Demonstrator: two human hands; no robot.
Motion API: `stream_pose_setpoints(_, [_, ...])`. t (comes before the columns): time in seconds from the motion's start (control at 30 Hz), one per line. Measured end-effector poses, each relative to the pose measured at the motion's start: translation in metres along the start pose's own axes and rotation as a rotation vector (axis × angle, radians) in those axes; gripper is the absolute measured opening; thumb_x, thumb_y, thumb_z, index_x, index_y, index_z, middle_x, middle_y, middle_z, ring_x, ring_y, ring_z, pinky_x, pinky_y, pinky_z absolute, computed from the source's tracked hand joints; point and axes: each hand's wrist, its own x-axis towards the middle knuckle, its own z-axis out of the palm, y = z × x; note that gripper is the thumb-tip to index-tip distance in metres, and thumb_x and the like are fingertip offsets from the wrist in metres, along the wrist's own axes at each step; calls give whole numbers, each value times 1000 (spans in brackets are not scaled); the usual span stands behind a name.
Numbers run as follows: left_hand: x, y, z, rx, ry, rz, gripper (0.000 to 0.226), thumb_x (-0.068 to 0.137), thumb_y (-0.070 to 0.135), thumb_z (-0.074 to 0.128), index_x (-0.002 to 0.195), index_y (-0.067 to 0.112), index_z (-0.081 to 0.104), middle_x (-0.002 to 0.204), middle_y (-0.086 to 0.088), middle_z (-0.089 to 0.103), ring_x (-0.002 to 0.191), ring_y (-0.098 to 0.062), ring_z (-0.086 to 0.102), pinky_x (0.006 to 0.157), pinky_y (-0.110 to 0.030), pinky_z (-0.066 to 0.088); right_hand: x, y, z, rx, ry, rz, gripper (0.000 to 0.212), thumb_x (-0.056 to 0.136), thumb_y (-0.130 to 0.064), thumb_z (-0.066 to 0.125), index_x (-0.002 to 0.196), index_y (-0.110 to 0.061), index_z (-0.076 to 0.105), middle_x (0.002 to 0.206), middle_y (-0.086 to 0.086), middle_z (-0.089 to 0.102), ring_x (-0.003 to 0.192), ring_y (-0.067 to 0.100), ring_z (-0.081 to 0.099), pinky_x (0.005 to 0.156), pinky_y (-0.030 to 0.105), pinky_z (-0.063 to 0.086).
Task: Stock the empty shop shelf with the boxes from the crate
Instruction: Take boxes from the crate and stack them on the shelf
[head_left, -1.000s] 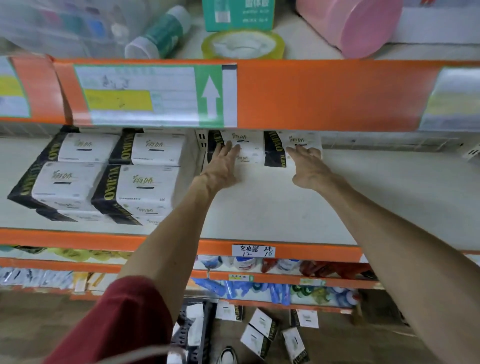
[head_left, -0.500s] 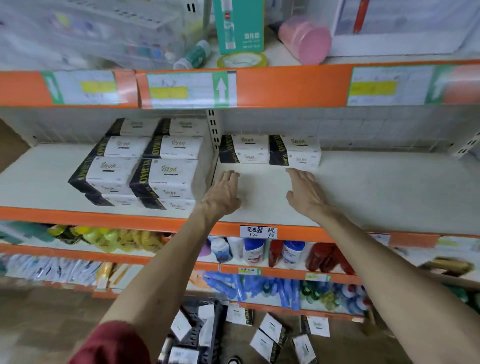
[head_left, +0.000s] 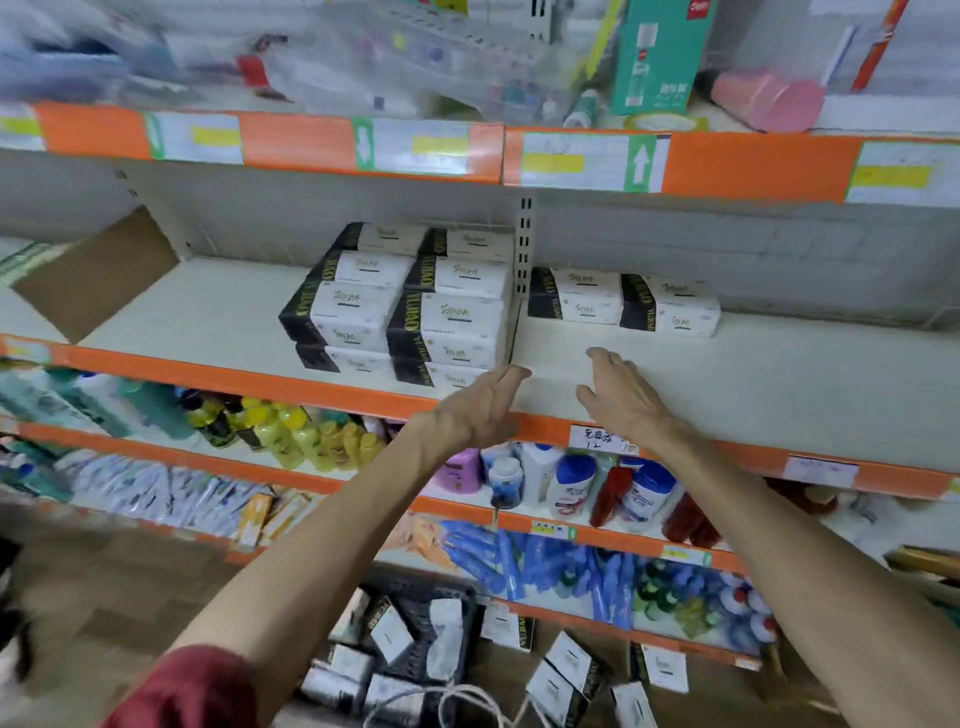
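Below both hands, on the floor, a dark crate (head_left: 415, 631) holds several black-and-white boxes lying at mixed angles, and more loose boxes (head_left: 566, 670) are scattered on the floor just to its right. Higher up, the left hand (head_left: 475, 410) and right hand (head_left: 621, 397) hover at the front edge of the pale shelf (head_left: 779, 379), fingers spread and palms facing each other, holding nothing. Just beyond the left hand stands a stacked block of boxes (head_left: 410, 306), several layers high and two wide. Beyond the right hand, near the shelf's back wall, two boxes (head_left: 623, 304) sit side by side, touching. Under the hands, lower shelves carry bottles (head_left: 566, 483) and blue packets (head_left: 519, 561).
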Motion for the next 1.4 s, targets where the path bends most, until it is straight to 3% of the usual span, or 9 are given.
stream_pose_setpoints(0.27, [-87,-133,-13,-45,-49,44,70,88,17,63,146,9,25,146,-14,35,132,-28,39,106,-34,32,-12,-116,93,-42,167,142,44,90,-16,50,129,1,45,126,23,52,117,38,46,100,46,39])
stream_pose_setpoints(0.43, [-150,-226,-6,-131,-57,-35,63,87,17,64,140,5,32,139,-17,40,128,-30,42,102,-37,35,-46,-183,157,-201,297,69,46,82,-14,58,123,4,47,117,25,52,108,41,46,102,48,35])
stream_pose_setpoints(0.63, [-220,-318,41,-198,-123,-348,60,93,15,55,144,1,27,146,-19,35,132,-31,39,102,-37,33,-78,-241,222,-228,52,-85,39,88,-16,57,122,1,49,113,20,52,105,35,47,90,43,41])
stream_pose_setpoints(0.77, [-268,-352,106,-266,-189,-551,47,94,18,54,135,1,39,134,-20,45,124,-33,46,92,-31,35,-98,-251,273,-246,-148,-69,46,93,-25,54,130,0,44,124,19,50,114,36,44,98,41,36])
stream_pose_setpoints(0.87, [-301,-371,169,-263,-256,-639,34,90,15,48,121,5,55,115,-20,58,105,-36,57,75,-21,44,-118,-251,322,-186,-286,14,48,96,-29,50,134,-1,41,127,18,48,120,35,42,102,40,35])
stream_pose_setpoints(0.93, [-320,-370,193,-325,-350,-694,31,84,6,42,99,9,69,91,-14,62,76,-30,60,57,-22,41,-132,-246,354,-155,-372,51,47,97,-29,49,134,-2,40,128,17,48,121,34,41,102,39,34])
stream_pose_setpoints(0.97, [-328,-373,209,-258,-267,-691,29,82,5,45,98,9,69,89,-10,61,74,-28,59,58,-28,42,-138,-242,372,-144,-403,58,47,97,-28,50,134,-2,40,127,17,49,121,33,42,101,38,35])
stream_pose_setpoints(1.1, [-331,-397,284,-283,-360,-768,40,85,13,57,124,7,49,127,-12,52,111,-33,54,92,-36,40,-147,-216,456,-80,-508,138,50,94,-29,54,135,-3,41,125,18,50,119,35,43,99,41,38])
stream_pose_setpoints(1.4, [-275,-499,496,-86,-382,-648,38,96,9,41,134,8,41,142,-13,38,130,-31,41,106,-39,36,-110,-145,703,-2,-608,190,53,94,-32,57,134,-3,38,129,20,45,124,37,39,97,43,37])
